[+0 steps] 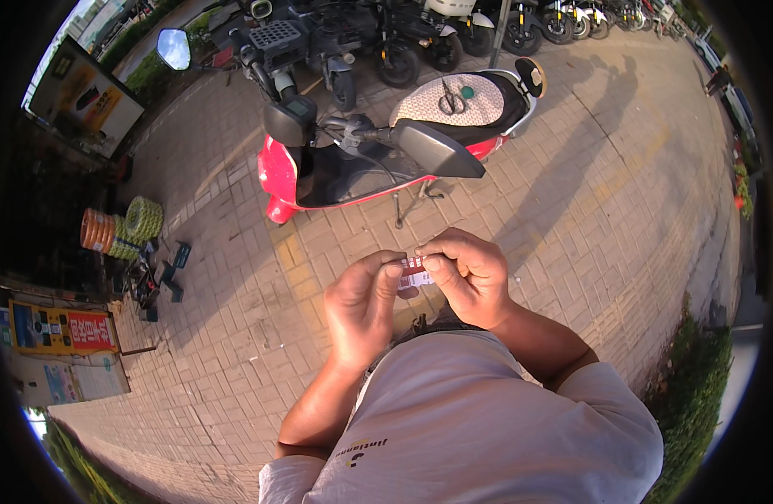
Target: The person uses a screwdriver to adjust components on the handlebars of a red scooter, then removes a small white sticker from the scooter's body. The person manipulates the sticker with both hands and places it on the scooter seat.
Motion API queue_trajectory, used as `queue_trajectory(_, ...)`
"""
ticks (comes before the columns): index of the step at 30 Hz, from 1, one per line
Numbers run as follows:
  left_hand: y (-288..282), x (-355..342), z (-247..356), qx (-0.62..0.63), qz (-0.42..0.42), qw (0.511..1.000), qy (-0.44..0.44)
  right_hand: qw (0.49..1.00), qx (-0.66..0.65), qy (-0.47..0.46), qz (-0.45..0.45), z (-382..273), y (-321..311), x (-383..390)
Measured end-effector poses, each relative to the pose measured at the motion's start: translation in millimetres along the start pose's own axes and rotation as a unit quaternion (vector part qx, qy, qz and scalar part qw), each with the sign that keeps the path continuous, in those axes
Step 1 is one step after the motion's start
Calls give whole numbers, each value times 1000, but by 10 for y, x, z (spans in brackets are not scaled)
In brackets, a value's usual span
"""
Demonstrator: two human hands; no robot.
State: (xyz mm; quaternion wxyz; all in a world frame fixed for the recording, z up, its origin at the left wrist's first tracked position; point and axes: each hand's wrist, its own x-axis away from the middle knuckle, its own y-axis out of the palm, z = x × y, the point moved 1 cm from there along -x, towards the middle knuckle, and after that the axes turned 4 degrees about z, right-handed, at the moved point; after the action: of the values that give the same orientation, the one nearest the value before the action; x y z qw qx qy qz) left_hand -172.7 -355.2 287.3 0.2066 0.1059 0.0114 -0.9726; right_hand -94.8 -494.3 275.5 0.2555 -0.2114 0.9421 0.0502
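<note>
At the far left we see an orange coil (98, 229) and a green coil (143, 220) standing on the paving (235, 311). More toward the middle there is a red scooter (277, 175), well apart from us.

Our left hand (358, 307) is pinching, thumb against finger, the left end of a small red-and-white piece (412, 263). This piece is between our two hands, in front of the shirt (479, 403). Below it hangs a paler part; whether it is joined, we cannot tell. Farther on, scissors (452, 102) lie on the scooter's patterned seat cover (408, 107), beside a green round thing (468, 92).

Our right hand (477, 281) is pinching the right end in the same manner. We judge that the step in hand is fine fingertip work on this piece. The next move, in our opinion, calls for light, even pressure from both thumbs, because so small a thing could easily slip.
</note>
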Motion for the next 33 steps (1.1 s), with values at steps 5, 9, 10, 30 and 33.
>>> queue_trajectory(5, 36, 8, -15, 13, 2, 1000, 4, 999, 29, -33, 26, -29, 18, 15)
queue_trajectory(9, 74, 21, -18, 18, 9, 1000, 0, 998, 34, -36, 48, 12, 42, 63)
queue_trajectory(10, 82, 26, -31, 19, 12, 1000, 4, 998, 37, -29, 51, 24, 45, 77)
queue_trajectory(30, -71, -51, -298, 124, 33, 980, -151, 965, -170, 179, -84, 205, -151, 4)
queue_trajectory(33, -25, -32, -267, 117, 65, 983, -121, 937, -259, 220, -82, 414, -106, 76)
